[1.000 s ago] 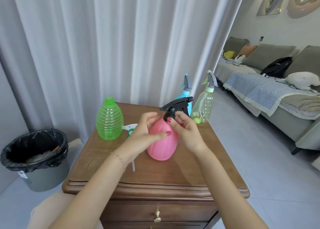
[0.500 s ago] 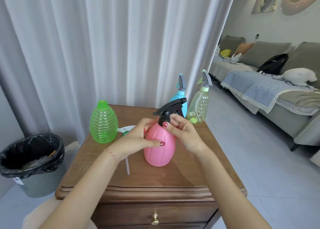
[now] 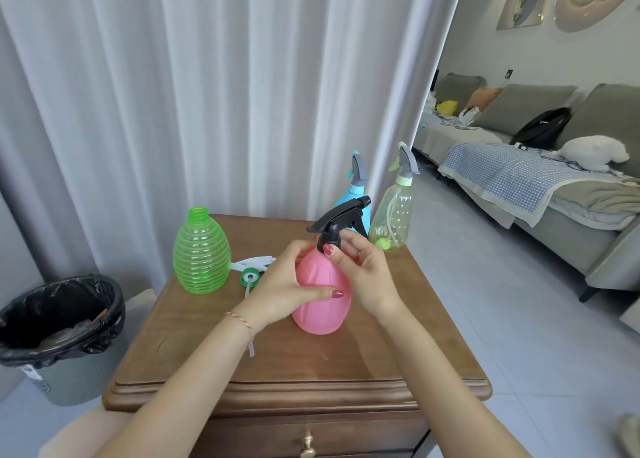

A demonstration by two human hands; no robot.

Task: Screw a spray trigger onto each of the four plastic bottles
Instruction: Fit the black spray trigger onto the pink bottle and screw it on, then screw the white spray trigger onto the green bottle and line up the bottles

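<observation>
A pink bottle (image 3: 320, 305) stands mid-table with a black spray trigger (image 3: 337, 217) on its neck. My left hand (image 3: 282, 289) wraps the bottle's left side. My right hand (image 3: 363, 267) pinches the trigger's black collar at the neck. A green ribbed bottle (image 3: 201, 253) stands open-topped at the left, and a white and green trigger (image 3: 251, 270) lies beside it on the wood. At the back right stand a blue bottle (image 3: 356, 194) and a clear yellowish bottle (image 3: 393, 215), each with a grey trigger on top.
The bottles rest on a small wooden cabinet (image 3: 311, 364) with a drawer knob (image 3: 307, 445). A bin with a black bag (image 3: 59, 322) stands on the floor at the left. White curtains (image 3: 207, 94) hang behind; a grey sofa (image 3: 554, 180) is at the right.
The view has shifted slightly. My right-hand fingers have turned around the black collar while my left hand keeps hold of the pink bottle, which stays in place.
</observation>
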